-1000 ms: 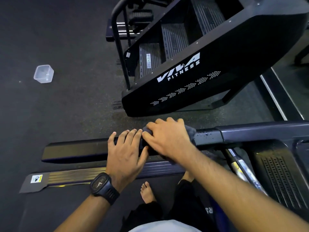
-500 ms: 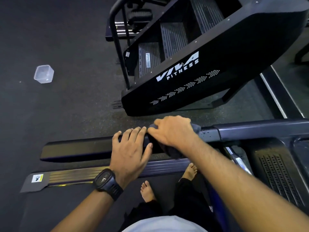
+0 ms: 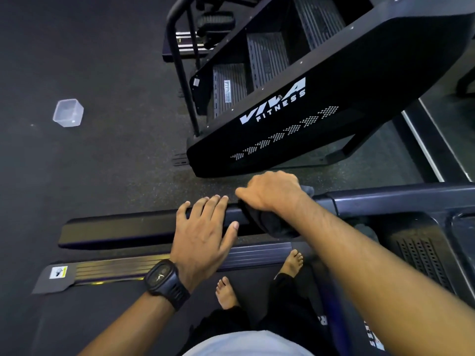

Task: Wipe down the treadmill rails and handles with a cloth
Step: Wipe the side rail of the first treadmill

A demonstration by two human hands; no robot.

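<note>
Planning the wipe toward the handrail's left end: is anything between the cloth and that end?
Yes. The left hand lies on the handrail just left of the cloth in the right hand.

Floor [image 3: 102,163]: dark rubber matting with a fine pale speckle, the same all over. Far left, a small squarish clear plastic container [image 3: 68,113] sits alone, well apart from both machines. Centre and right, a black stair climber [image 3: 321,104] stands on the floor, "VIVA FITNESS" in white on the side panel facing me. Its handrail post [image 3: 183,86] comes down at the low end of the base. A strip of bare floor separates that base from my treadmill [image 3: 115,274], nearest me. The treadmill's grey side strip has a sticker [image 3: 58,273] at its left end. Beyond the climber is part of another machine [image 3: 187,44], mostly hidden.
</note>
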